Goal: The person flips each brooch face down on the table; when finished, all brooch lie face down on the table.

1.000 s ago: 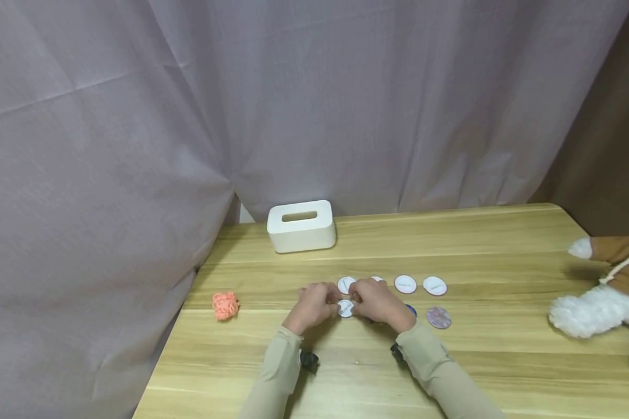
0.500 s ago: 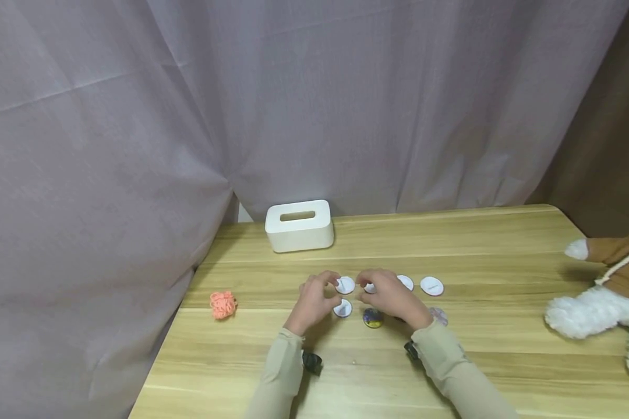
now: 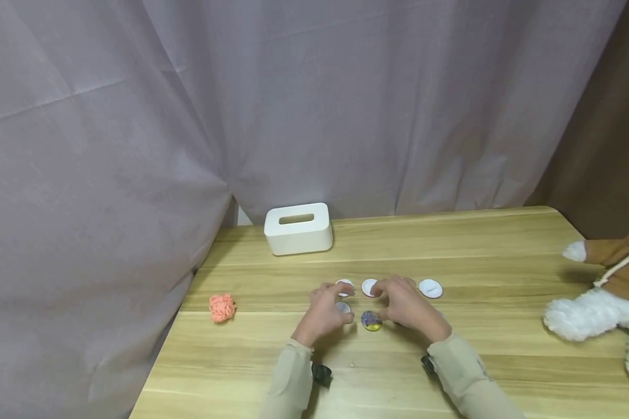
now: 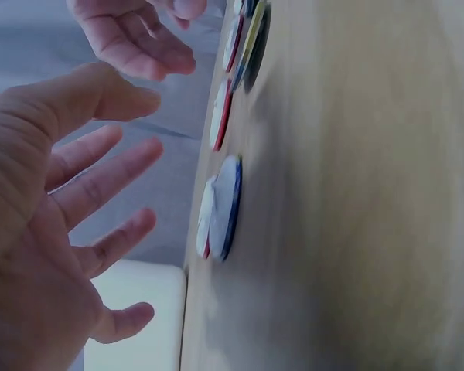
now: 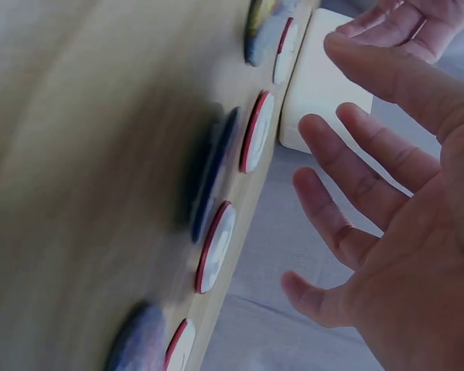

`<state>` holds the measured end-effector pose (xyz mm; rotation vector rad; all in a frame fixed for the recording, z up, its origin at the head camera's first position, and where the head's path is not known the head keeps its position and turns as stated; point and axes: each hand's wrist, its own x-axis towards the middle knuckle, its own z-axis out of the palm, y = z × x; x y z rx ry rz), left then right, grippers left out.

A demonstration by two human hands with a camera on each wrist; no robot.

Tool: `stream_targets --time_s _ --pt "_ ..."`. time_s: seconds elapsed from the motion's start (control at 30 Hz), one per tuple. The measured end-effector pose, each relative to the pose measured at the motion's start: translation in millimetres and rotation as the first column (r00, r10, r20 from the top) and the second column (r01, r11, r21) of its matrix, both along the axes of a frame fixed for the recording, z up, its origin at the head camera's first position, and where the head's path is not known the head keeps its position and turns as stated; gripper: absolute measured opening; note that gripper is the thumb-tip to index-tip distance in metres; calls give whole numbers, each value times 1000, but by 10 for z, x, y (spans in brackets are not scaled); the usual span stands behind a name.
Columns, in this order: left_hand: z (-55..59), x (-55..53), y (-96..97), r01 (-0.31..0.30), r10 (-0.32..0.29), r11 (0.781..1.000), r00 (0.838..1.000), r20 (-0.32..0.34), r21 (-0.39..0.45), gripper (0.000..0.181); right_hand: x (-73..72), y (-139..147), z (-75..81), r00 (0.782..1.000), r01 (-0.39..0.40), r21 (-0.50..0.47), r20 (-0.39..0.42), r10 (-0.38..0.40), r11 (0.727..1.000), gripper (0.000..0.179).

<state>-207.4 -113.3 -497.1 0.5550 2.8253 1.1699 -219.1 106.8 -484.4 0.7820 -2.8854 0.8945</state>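
- Toy (image 3: 626, 285), well right of right hand (image 3: 406, 305): cut off, head view.
- Blue disc (image 5: 219, 174) near right hand: hidden, head view.
- White disc (image 3: 431, 288), right of right hand: print illegible.

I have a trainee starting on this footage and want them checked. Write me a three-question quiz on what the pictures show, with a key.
1. Multiple choice: which of these lies farthest left in the head view?
A) the plush toy
B) the orange bundle
C) the tissue box

2. True or false: the left hand and the right hand both hold nothing.

3. Nearer or farther: in the head view, how does the purple-and-yellow disc lie from the camera, compared with the rightmost white disc?

Key: 1. B; 2. True; 3. Nearer.
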Motion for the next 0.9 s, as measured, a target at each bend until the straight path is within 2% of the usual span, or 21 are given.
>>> stream_targets --time_s 0.13,0.37,0.6,0.9 --pt "-9 31 92 29 -29 998 1000 9 -61 52 50 20 -33 1000 8 48 -1 -8 999 42" --pt "-44 15 179 88 -101 984 992 -80 -158 48 114 -3 -49 1000 3 97 10 -4 995 47" --pt "-22 37 230 87 -105 975 991 -79 -206 41 122 -19 -56 999 -29 93 -16 30 995 45" --pt "-60 45 266 104 -148 952 979 -138 -288 29 120 -21 -96 997 -67 76 -40 71 995 34"
